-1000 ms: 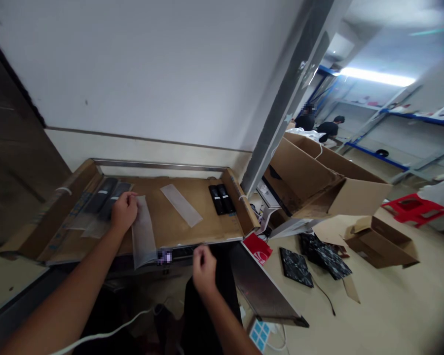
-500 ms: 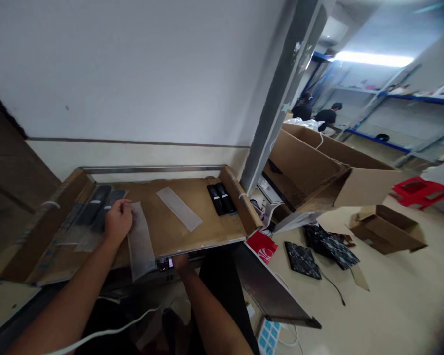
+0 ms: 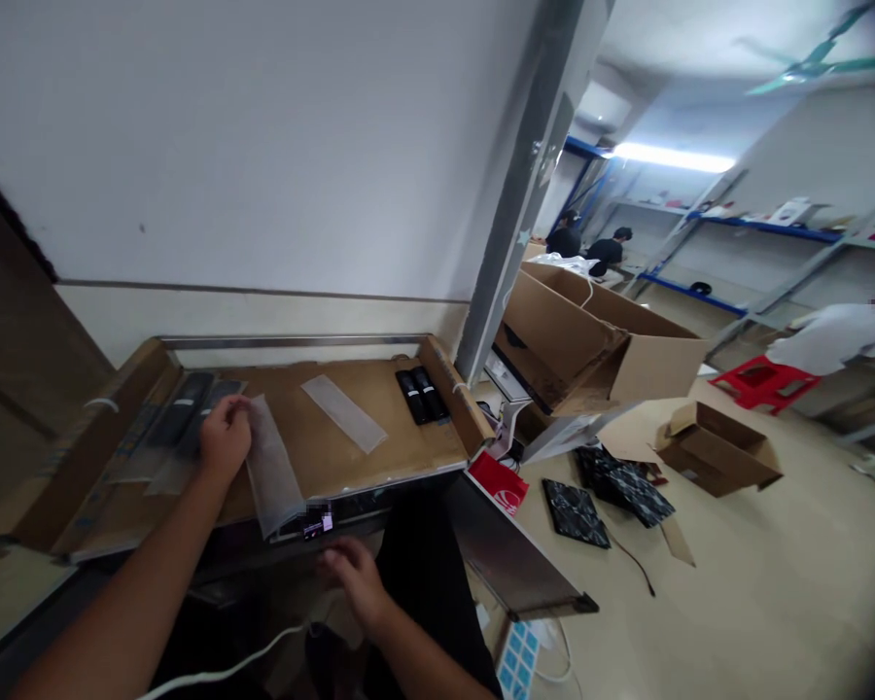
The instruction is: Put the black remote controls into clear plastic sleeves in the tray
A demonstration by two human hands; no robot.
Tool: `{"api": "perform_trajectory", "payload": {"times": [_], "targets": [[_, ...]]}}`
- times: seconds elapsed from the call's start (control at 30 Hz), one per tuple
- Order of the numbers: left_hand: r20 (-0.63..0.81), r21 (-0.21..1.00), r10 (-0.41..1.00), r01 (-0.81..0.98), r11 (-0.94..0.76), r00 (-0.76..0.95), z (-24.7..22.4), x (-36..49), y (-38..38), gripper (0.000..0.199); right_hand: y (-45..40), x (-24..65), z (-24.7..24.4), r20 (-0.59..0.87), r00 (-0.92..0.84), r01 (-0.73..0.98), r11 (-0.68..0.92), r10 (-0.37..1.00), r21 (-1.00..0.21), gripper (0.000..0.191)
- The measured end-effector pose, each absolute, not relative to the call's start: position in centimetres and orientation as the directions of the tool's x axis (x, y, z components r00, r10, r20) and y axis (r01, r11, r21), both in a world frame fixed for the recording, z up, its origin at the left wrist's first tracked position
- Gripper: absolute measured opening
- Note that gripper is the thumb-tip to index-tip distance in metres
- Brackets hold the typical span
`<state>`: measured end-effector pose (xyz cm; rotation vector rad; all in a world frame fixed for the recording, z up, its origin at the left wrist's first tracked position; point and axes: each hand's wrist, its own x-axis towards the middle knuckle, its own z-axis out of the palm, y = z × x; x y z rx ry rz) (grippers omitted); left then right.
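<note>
My left hand [image 3: 226, 439] is closed on the upper end of a frosted plastic sleeve [image 3: 272, 472], which hangs over the front edge of the cardboard-lined tray. Beneath and left of that hand lie black remote-like handsets [image 3: 182, 408] in similar clear sleeves. Below the tray edge is my right hand [image 3: 356, 578], its fingers loosely curled and apart with nothing visible in them. Just above it a small lit screen [image 3: 318, 522] shows at the edge. Another frosted sleeve [image 3: 344, 413] lies flat mid-tray. Two black handsets [image 3: 421, 395] with white labels rest side by side at the right.
Raised cardboard sides [image 3: 458, 397] bound the tray [image 3: 321, 467]. To the right stand a large open carton [image 3: 569, 340] and a smaller one [image 3: 721, 447]. A dark panel [image 3: 517, 549] juts out beside my leg. A white cable [image 3: 223, 671] crosses below. People sit farther back.
My right hand has come out from under the tray edge and moved down, away from the lit screen. My left hand keeps its hold on the sleeve. The view has turned slightly right.
</note>
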<state>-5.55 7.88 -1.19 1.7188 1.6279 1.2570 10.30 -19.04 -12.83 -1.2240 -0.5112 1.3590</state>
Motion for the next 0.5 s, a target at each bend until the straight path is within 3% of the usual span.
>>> {"api": "perform_trajectory", "payload": {"times": [0.1, 0.2, 0.37, 0.5], "targets": [[0.231, 0.863, 0.967, 0.482, -0.154, -0.106, -1.1, -5.8, 7.7, 0.034, -16.0, 8.0, -9.3, -0.385, 0.123, -0.616, -0.234, 0.915, -0.752, 0.074], [0.198, 0.903, 0.976, 0.405, -0.146, -0.088, -0.9, -5.9, 7.5, 0.035, -13.9, 6.3, -7.0, -0.409, 0.057, -0.682, -0.264, 0.911, -0.682, 0.070], [0.193, 0.934, 0.975, 0.325, -0.149, -0.108, -1.0, -6.0, 7.5, 0.035, -12.9, 5.9, -6.0, -0.475, 0.205, -0.549, -0.301, 0.856, -0.780, 0.063], [0.166, 0.963, 0.986, 0.220, -0.156, -0.028, -1.5, -5.9, 7.9, 0.037, -13.1, 8.8, -4.8, -0.322, 0.412, -0.407, -0.144, 0.852, -0.902, 0.046]]}}
